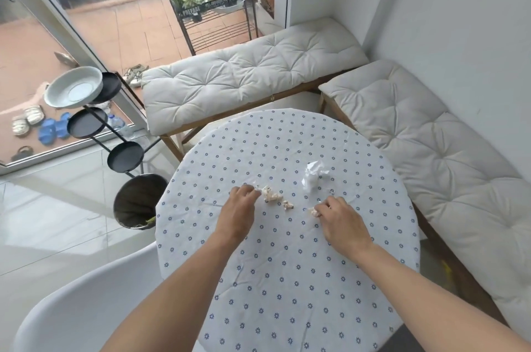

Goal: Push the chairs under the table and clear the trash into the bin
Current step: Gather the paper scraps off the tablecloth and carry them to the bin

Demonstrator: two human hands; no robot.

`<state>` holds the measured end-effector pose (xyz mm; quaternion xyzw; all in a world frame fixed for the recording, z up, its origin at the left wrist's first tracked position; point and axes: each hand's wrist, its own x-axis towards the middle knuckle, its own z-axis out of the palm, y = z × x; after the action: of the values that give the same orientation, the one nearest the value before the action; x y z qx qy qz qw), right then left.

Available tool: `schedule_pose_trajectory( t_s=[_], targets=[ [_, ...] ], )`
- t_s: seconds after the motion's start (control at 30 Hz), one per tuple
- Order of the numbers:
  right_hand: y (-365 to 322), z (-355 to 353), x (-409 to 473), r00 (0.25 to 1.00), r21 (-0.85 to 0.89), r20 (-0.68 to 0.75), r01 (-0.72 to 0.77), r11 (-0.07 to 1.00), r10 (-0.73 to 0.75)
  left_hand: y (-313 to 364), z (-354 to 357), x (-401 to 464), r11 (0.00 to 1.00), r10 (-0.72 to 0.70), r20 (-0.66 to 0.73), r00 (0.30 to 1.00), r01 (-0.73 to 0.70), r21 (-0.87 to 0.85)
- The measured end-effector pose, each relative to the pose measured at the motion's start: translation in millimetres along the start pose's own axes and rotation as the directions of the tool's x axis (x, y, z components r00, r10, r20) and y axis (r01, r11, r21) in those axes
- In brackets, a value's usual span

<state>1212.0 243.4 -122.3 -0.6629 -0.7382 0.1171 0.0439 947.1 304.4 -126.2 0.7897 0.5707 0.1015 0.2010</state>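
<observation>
Fig.: trash-clearing step, head view. Small crumpled scraps (274, 197) lie near desk centre in a short row whose long axis runs approx. 10-to-4 o'clock; no clear front or pointing end. A white paper wad (311, 176) sits just beyond, at 1 o'clock from the scraps, roughly upright, axis 12-to-6. Left hand (238, 208), grip narrow, fingertips pinched at the row's 10 o'clock end; whether it actually holds a scrap, cannot tell. Right hand (336, 216), grip closed on a small scrap (314, 212) at 4 o'clock of the row. Desk (287, 279): round, w/ dotted cloth. Bin (138, 202), open, stands on the floor at 9 o'clock, touching or just beside the desk edge. White chair (86, 308) at 7 o'clock, not yet pushed under. Next move, judged: gather remaining scraps + wad, carry toward 9 o'clock, drop in bin; chair afterwards.
</observation>
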Motion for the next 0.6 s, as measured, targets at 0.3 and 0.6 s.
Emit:
schedule_pose_trajectory(
  t_s=[0.3,0.6],
  targets=[
    [7.6,7.1,11.0,0.997,-0.031,-0.078,0.018,0.999,-0.020,29.3,51.7,10.2,0.997,-0.021,0.180,0.983,0.033,-0.065],
    [19.2,4.5,45.2,0.993,0.025,-0.058,0.108,0.994,-0.106,29.8,61.2,8.2,0.994,0.113,0.157,0.981,-0.114,-0.003]
  ],
)
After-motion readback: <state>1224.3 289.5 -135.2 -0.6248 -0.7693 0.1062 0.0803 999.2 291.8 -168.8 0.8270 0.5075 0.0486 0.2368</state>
